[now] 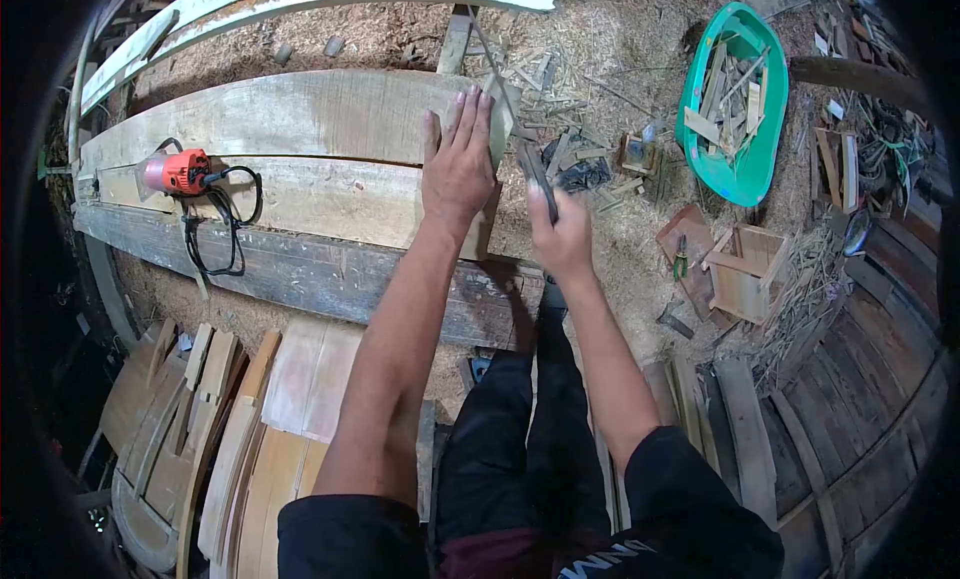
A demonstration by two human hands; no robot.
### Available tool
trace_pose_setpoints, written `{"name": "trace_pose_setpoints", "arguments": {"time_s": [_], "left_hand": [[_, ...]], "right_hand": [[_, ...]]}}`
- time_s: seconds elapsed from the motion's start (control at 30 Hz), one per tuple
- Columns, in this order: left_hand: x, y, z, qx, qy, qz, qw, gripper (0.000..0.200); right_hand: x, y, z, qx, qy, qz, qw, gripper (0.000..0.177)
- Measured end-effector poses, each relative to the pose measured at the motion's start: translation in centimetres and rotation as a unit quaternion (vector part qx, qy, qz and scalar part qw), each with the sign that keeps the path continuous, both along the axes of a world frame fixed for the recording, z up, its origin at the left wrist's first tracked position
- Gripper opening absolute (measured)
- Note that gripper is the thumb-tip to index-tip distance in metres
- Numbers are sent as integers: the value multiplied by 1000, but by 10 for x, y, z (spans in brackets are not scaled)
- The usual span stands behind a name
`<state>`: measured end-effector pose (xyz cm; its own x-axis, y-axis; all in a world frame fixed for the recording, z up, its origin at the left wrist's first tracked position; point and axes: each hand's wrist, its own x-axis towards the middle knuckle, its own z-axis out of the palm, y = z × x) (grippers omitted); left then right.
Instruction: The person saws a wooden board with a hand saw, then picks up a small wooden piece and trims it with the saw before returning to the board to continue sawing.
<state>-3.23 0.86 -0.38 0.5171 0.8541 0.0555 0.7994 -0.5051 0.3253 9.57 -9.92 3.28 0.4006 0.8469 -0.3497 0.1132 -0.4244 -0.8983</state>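
Note:
My left hand point(462, 164) lies flat near the right end of a light wooden plank point(300, 114), fingers stretched out and holding nothing. Wrapped round the dark handle of what looks like a handsaw point(535, 171) is my right hand point(563, 234), just right of the plank's end. The tool's narrow blade slants up and left past that end; its teeth are too small to make out. Under and beside the plank are another light board point(330, 201) and a weathered beam point(350, 264). A red trim router point(182, 172) with a black cord rests on the boards at the left.
A green tub point(762, 174) holding wood offcuts stands at the upper right. Below it are a wooden box point(748, 279) and green-handled pliers point(681, 259). Wood chips litter the ground. Several cut boards point(240, 449) lie at the lower left, with more planks point(745, 434) at the right.

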Motion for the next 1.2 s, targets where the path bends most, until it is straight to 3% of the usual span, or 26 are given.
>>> {"name": "trace_pose_setpoints", "arguments": {"time_s": [0.1, 0.27, 0.43, 0.87, 1.2], "left_hand": [[2, -3, 2, 29, 31, -20, 999, 62], [-1, 2, 0, -9, -7, 10, 1000, 63], [-1, -1, 4, -19, -20, 15, 1000, 66], [2, -1, -1, -7, 9, 18, 1000, 63], [2, 1, 1, -15, 10, 20, 1000, 64]], "right_hand": [[2, -10, 23, -29, 6, -23, 999, 42], [-2, 5, -6, 11, 2, 1, 1000, 42], [-2, 10, 7, 57, 3, -33, 998, 41], [-5, -71, 17, -54, -6, 4, 998, 39], [-3, -33, 30, -64, 3, -17, 998, 41]]}}
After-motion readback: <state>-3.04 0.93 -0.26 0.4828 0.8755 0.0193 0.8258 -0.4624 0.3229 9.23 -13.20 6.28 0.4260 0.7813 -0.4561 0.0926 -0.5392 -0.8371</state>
